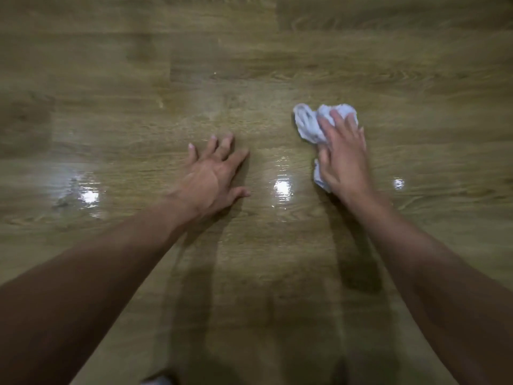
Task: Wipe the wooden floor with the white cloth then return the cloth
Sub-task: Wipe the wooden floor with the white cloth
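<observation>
The wooden floor (249,65) fills the whole view, brown planks with a glossy sheen. A crumpled white cloth (308,123) lies on it right of centre. My right hand (344,159) presses flat on the cloth, fingers spread over it, and cloth shows beyond the fingertips and under the palm's left side. My left hand (213,176) rests palm down on the bare floor left of the cloth, fingers apart and holding nothing. The picture is a little blurred by motion.
Bright lamp reflections (281,187) shine on the floor between and beside my hands. Shadows of both arms fall on the near planks. A small pale object (158,380) peeks in at the bottom edge.
</observation>
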Action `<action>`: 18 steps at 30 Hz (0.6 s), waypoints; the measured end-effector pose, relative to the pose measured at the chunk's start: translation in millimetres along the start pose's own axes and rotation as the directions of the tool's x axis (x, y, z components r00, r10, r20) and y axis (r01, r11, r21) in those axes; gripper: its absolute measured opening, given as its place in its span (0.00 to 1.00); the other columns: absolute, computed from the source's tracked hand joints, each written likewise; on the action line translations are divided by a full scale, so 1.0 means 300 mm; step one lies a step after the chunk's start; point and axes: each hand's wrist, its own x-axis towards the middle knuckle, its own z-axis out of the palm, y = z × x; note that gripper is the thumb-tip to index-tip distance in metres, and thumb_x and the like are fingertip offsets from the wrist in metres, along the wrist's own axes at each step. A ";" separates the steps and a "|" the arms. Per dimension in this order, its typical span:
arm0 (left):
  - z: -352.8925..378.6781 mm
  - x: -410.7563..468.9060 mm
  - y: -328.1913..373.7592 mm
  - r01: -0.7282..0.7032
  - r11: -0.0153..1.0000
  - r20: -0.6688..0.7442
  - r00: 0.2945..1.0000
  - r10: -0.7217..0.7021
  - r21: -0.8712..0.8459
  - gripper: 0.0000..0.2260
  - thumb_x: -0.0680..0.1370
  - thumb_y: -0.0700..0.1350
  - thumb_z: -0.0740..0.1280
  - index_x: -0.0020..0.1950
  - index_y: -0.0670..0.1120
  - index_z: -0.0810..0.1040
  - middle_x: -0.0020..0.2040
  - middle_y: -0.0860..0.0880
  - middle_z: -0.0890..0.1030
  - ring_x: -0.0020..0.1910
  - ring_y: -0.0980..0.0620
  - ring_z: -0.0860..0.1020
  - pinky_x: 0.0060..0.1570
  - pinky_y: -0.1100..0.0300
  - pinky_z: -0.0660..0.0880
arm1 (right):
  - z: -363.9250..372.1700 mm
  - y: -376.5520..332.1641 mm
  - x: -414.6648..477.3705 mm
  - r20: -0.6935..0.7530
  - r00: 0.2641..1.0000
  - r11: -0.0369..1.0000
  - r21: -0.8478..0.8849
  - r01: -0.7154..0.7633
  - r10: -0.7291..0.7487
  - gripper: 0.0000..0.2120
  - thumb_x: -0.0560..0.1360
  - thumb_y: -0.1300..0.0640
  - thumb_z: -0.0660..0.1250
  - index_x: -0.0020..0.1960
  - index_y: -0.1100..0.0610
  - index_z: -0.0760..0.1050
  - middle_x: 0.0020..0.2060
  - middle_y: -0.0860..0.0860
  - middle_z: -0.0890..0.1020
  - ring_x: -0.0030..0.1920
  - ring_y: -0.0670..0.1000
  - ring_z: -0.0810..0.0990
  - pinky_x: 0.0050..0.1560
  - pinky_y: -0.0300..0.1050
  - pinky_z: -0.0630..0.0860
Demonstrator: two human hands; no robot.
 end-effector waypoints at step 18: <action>-0.075 0.123 0.158 0.272 0.962 0.366 0.896 -0.253 -0.002 0.55 0.66 0.54 0.77 0.78 0.51 0.40 0.76 0.36 0.35 0.73 0.27 0.40 0.69 0.31 0.52 | -0.064 0.066 0.046 0.126 0.991 0.997 -0.055 0.048 -0.041 0.26 0.74 0.59 0.57 0.72 0.52 0.68 0.74 0.50 0.64 0.76 0.54 0.59 0.70 0.49 0.55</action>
